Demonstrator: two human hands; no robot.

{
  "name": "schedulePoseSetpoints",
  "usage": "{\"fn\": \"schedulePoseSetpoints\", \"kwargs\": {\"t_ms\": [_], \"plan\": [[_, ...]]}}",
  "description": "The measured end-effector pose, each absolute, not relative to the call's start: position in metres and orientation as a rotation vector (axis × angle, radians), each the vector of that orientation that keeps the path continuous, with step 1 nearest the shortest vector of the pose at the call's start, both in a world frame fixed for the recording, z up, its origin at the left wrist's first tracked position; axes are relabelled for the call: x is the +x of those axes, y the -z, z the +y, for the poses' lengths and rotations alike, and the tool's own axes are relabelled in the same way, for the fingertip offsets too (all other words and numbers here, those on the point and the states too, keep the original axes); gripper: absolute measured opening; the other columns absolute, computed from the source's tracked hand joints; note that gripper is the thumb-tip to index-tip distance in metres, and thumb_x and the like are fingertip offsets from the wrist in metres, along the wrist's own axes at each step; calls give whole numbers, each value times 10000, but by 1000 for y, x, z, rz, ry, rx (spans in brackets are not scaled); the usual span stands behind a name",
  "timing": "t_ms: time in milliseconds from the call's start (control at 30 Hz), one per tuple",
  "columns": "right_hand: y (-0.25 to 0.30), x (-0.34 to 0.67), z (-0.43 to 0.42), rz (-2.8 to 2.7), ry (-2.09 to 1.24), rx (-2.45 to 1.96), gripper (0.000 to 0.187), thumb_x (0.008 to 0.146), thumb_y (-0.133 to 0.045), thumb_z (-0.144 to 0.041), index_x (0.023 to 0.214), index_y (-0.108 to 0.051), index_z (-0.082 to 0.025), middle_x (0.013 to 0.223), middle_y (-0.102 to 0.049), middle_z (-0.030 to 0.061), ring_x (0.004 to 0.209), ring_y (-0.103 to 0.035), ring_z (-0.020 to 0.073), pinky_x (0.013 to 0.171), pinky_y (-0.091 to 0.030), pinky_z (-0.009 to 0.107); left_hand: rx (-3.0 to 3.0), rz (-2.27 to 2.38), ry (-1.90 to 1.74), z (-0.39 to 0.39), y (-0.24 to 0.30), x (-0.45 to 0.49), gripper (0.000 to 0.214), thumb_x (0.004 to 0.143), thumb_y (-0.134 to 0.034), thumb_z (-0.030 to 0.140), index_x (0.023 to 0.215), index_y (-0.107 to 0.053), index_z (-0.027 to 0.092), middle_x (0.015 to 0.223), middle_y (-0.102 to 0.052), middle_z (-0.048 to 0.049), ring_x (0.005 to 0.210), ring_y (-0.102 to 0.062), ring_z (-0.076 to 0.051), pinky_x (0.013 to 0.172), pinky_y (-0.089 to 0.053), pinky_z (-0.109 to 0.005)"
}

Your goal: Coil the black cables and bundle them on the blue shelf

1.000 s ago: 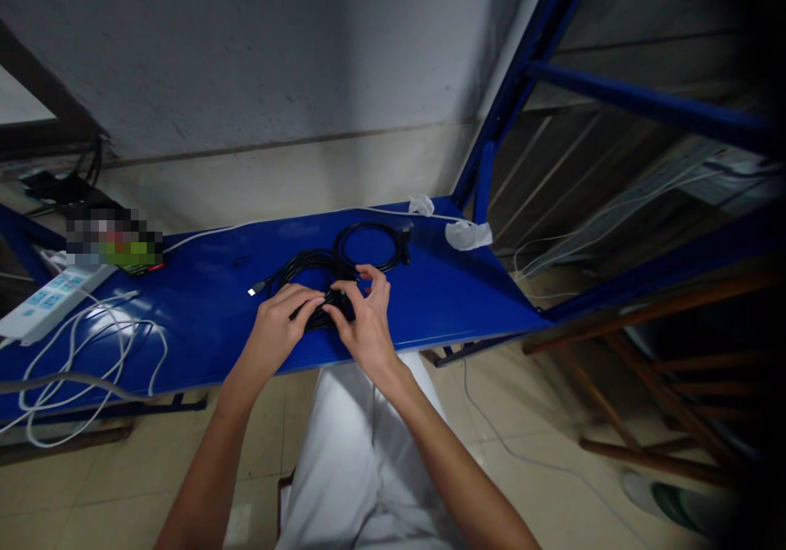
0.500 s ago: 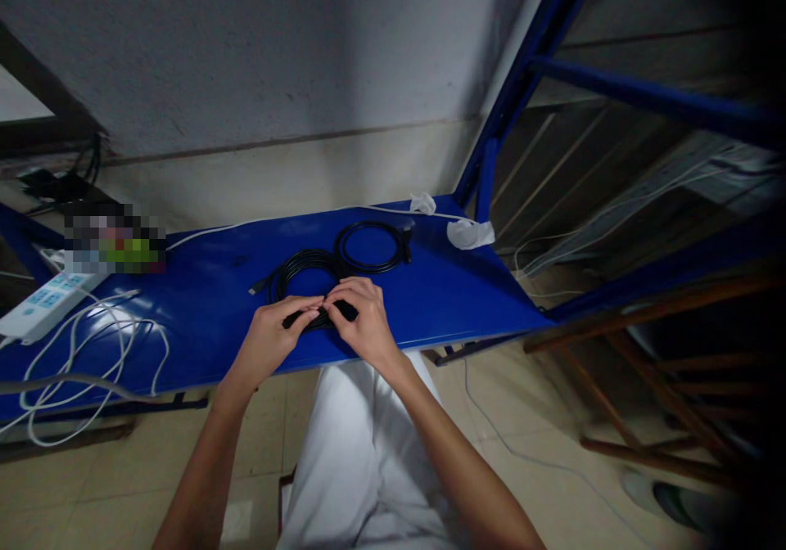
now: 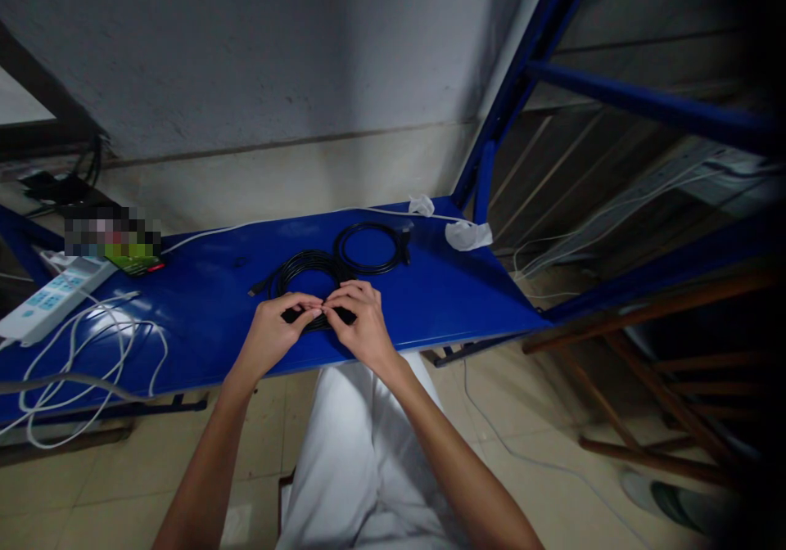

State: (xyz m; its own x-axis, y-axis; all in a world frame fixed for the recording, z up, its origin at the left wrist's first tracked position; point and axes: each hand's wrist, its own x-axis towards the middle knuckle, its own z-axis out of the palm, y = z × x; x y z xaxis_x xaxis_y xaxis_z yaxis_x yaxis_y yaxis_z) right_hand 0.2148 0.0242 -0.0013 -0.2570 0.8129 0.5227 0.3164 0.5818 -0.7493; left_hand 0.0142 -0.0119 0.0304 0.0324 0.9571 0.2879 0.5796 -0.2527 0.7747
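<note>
A coiled black cable [image 3: 307, 260] lies on the blue table, and its plug end [image 3: 256, 288] sticks out to the left. Over the coil's near side, my left hand [image 3: 279, 329] and my right hand [image 3: 362, 321] meet fingertip to fingertip. Both are closed in a pinch at the bundle. Whatever sits between the fingertips is too small and too covered to name. Just behind and to the right rests a second coiled black cable [image 3: 370, 272], its connectors at its right side. Neither hand touches that one.
A white power strip [image 3: 58, 300] and tangled white cord [image 3: 116, 345] occupy the left of the blue table [image 3: 460, 288]. Crumpled white pieces [image 3: 467, 236] lie at the far right corner. Blue frame posts and a wooden chair [image 3: 639, 452] stand to the right.
Almost nothing differs. Both hands keep their pinch at the near side of the coil, with only slight shifts of the fingers and the view.
</note>
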Motion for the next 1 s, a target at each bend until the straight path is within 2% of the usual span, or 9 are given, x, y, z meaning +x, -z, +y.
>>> {"fn": "schedulePoseSetpoints", "kwargs": {"t_ms": [367,600,1000], "plan": [[5,220,27,-1885,-702,-888,66,1014,-784,-260,998,-838,-296,1149,-839,22,1338,-622,305,1141,-403,536,1877,1512,-1089,-10,-34,15,141,999,-775,364,1039,-854,254,1021,-829,-57,901,-752,-225,839,-579,-341],[2,221,27,-1849,-750,-917,41,1007,-809,-322,990,-830,-291,1110,-846,33,1311,-642,308,1136,-422,534,1965,1489,-1032,-10,-34,18,152,1054,-705,360,1080,-802,246,1018,-793,-52,908,-726,-213,848,-555,-326],[-1,221,28,-1832,-802,-862,89,1038,-725,-292,988,-798,-280,1096,-832,38,1281,-633,306,1124,-469,535,1998,1438,-963,-5,-40,17,130,1063,-667,327,1026,-734,223,987,-763,-36,870,-670,-185,837,-528,-299]]}}
